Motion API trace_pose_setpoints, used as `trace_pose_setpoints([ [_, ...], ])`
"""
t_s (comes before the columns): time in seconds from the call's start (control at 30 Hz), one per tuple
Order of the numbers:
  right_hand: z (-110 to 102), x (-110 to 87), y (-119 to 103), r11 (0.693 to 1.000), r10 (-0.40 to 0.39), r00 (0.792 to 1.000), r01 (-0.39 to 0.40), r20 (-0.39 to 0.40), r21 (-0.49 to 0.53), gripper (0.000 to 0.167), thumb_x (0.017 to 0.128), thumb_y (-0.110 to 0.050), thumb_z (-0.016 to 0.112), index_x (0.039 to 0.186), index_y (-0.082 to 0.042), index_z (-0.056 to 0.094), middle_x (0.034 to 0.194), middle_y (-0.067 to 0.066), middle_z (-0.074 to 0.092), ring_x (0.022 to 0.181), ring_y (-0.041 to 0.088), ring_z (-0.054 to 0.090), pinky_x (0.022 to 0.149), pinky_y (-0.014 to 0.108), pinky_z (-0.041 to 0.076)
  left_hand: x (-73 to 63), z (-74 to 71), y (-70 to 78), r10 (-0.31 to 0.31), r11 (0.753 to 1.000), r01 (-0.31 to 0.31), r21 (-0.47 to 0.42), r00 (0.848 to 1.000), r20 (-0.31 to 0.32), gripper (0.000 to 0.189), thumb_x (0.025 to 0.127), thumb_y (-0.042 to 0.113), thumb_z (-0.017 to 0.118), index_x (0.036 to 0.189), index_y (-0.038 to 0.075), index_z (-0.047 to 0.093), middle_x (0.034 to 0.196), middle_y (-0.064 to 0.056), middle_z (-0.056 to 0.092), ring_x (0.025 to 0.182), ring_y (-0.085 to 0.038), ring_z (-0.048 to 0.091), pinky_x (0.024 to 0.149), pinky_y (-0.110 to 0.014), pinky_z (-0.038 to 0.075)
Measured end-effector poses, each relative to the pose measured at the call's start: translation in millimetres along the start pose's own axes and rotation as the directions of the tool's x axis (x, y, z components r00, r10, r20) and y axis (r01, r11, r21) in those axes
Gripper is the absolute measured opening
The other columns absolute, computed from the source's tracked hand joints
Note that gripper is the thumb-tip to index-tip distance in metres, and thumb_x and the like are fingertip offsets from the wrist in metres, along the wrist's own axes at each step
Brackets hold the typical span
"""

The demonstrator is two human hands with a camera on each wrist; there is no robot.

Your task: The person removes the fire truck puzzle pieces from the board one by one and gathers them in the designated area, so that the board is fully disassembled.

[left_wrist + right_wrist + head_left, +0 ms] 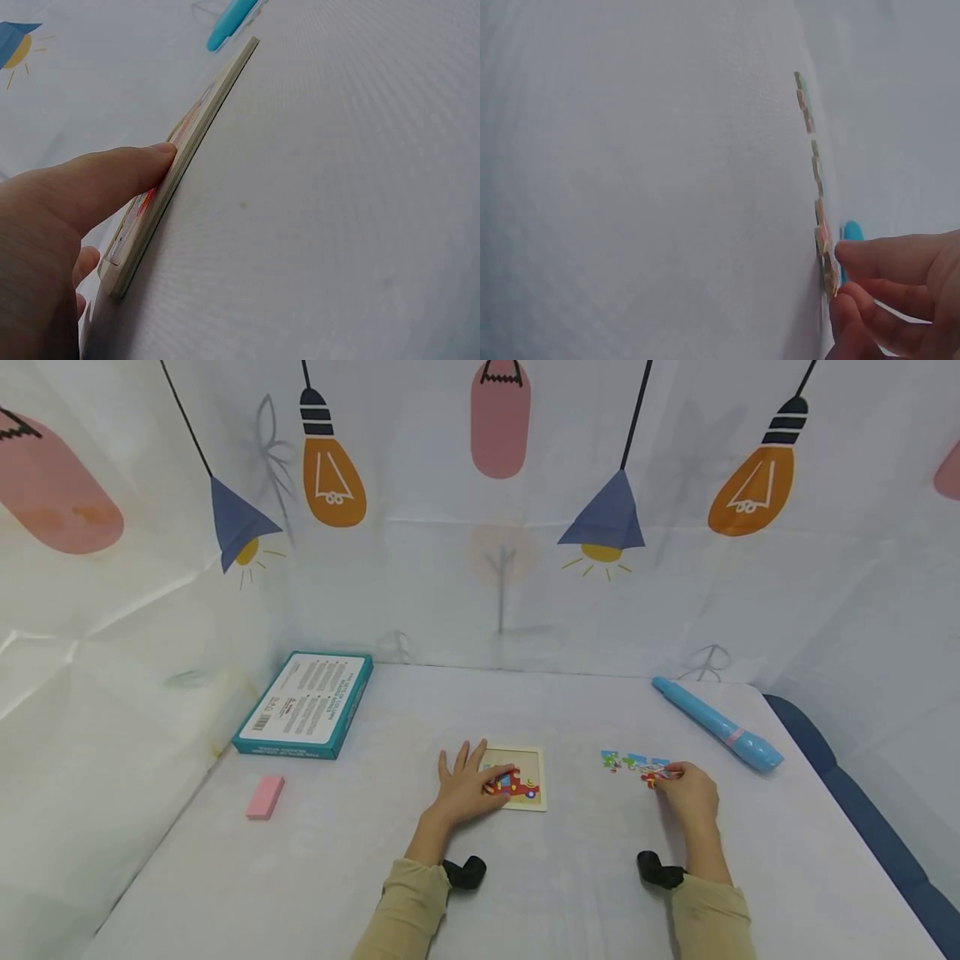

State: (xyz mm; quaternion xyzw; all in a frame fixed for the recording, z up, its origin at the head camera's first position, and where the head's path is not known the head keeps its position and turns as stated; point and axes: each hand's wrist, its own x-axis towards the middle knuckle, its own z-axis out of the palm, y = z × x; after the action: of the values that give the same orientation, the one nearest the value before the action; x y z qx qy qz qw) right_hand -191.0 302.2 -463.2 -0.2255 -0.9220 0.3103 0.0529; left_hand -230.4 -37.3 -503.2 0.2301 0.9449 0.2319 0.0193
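My left hand (pixel 463 787) lies with fingers spread over a shallow wooden puzzle board (pixel 534 804), covering its left side. The thumb presses on the board's near rim in the left wrist view. Inside the frame shows a picture of a red vehicle (pixel 525 787), partly hidden by the fingers. To the right, several loose, colourful jigsaw pieces (pixel 612 761) form a row on the table. At the right end of that row, my right hand (pixel 692 793) pinches a jigsaw piece (pixel 829 279) between fingertips and thumb, low over the tabletop.
A teal box (pixel 300 702) with a white printed label lies at the back left, and a pink block (pixel 266 797) sits in front of it. A light blue, long tapered object (pixel 708 718) lies at the back right. White printed sheeting (pixel 435 585) encloses the white table.
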Motion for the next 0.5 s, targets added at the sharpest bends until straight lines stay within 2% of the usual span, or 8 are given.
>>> trace_pose_setpoints([
  [0.1, 0.3, -0.2, -4.5, 1.0, -0.017, 1.0, 0.017, -0.025, 0.0, 0.035, 0.082, -0.013, 0.061, 0.109, 0.008, 0.057, 0.091, 0.023, 0.06, 0.08, 0.033, 0.053, 0.062, 0.038, 0.037, 1.1, 0.0, -0.5, -0.008, 1.0, 0.008, 0.007, 1.0, 0.002, 0.049, 0.083, 0.049, 0.06, 0.129, 0.036, 0.054, 0.153, -0.01, 0.019, 0.14, -0.036, 0.007, 0.103, -0.063, -0.006],
  [0.2, -0.5, -1.5, -7.8, 1.0, -0.001, 0.999, 0.001, -0.045, 0.001, 0.034, 0.083, -0.013, 0.061, 0.11, 0.006, 0.057, 0.091, 0.022, 0.059, 0.078, 0.032, 0.053, 0.058, 0.035, 0.036, 2.0, 0.3, -0.6, -0.009, 1.0, 0.009, 0.005, 1.0, 0.002, 0.049, 0.083, 0.049, 0.06, 0.129, 0.036, 0.054, 0.153, -0.009, 0.019, 0.14, -0.036, 0.007, 0.103, -0.063, -0.006],
  [0.33, -0.2, -4.2, -10.2, 1.0, 0.021, 0.999, -0.021, -0.038, 0.004, 0.031, 0.083, -0.011, 0.059, 0.11, 0.005, 0.057, 0.092, 0.021, 0.058, 0.078, 0.031, 0.052, 0.058, 0.034, 0.036, 1.5, 0.7, -0.1, -0.007, 1.0, 0.007, 0.006, 1.0, 0.01, 0.049, 0.083, 0.05, 0.06, 0.13, 0.036, 0.053, 0.153, -0.01, 0.019, 0.14, -0.037, 0.007, 0.103, -0.064, -0.005],
  [0.5, 3.9, -6.3, -17.1, 0.998, 0.006, 1.0, -0.005, -0.028, 0.059, 0.03, 0.085, -0.01, 0.06, 0.11, 0.005, 0.058, 0.09, 0.02, 0.059, 0.077, 0.029, 0.052, 0.06, 0.031, 0.036, 0.5, 0.7, -0.8, -0.005, 1.0, 0.005, 0.011, 1.0, 0.008, 0.053, 0.082, 0.049, 0.06, 0.132, 0.034, 0.051, 0.152, -0.01, 0.02, 0.14, -0.037, 0.008, 0.103, -0.064, -0.005],
])
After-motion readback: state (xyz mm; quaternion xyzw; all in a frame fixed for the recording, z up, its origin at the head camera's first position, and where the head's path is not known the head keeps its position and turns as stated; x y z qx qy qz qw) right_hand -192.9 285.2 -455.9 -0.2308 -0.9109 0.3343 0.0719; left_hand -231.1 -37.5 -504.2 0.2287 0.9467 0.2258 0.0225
